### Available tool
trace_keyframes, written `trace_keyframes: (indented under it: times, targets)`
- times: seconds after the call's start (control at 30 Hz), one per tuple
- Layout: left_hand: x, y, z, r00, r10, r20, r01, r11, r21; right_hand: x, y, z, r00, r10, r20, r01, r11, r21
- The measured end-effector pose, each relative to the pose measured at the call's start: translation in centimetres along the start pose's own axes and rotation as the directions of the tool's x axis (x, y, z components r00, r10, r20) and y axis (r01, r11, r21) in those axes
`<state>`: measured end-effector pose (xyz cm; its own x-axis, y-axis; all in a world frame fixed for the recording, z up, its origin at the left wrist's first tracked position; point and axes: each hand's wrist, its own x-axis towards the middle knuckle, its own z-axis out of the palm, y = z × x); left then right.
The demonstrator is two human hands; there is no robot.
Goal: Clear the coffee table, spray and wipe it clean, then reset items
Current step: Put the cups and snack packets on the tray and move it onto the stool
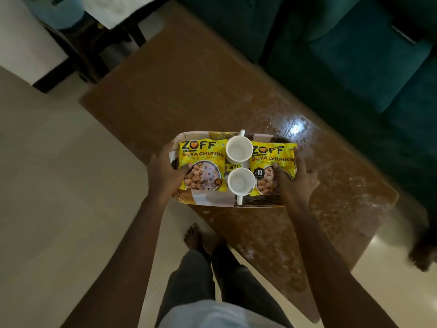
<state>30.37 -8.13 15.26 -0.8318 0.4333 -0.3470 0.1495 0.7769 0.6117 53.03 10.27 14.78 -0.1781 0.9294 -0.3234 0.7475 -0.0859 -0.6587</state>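
Tray (212, 198): rectangular, patterned, held level over the near long edge of the coffee table (189, 91). Its left end overhangs the floor (59, 162). Whether its underside touches the tabletop cannot be determined.

Load on tray: two yellow soya-chunk packets and two white mugs.
- The left packet (202, 162) and the right packet (272, 159) lie flat, printed face up, one at each end.
- The upper mug (238, 151) and the lower mug (241, 181) stand upright between the packets, one behind the other. They appear empty, with handles pointing to opposite long sides of the tray.
- A small price sticker (234, 166) shows on the tray between the mugs.

Left hand (163, 169): clamped on the tray's left short end. The thumb (182, 172) is laid across the lower corner of the left packet, pressing it to the tray. The fingers wrap over the rim, and their tips are out of sight.

Right hand (298, 183): clamped on the right short end in the same manner. The thumb (276, 169) presses the right packet. The fingers (309, 174) are curled at the outer rim and partly visible beside it.

Tabletop: brown and glossy, with pale flecks and streaks across the near half and a bright light reflection (295, 129) just beyond the tray's right end.

Surroundings: a teal sofa (354, 67) runs along the far side of the table. The person's bare foot (194, 237) stands on the pale floor at the table's near edge, below the tray. A dark blurred shape (423, 254) at the right margin cannot be identified.
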Motion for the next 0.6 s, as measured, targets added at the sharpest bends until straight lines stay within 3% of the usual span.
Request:
trace_keyframes:
  times: [0.37,0.6]
  targets:
    - [0.4,-1.4,-10.7,1.0,-0.002,-0.018,0.002,0.999,0.044,-3.8,-11.9,0.2,0.99,-0.125,0.06,0.128,0.99,-0.051]
    - [5.6,-3.2,-18.3,1.0,0.028,0.002,-0.028,0.996,0.082,-6.6,-18.5,5.2,0.996,-0.08,0.034,0.082,0.996,-0.037]
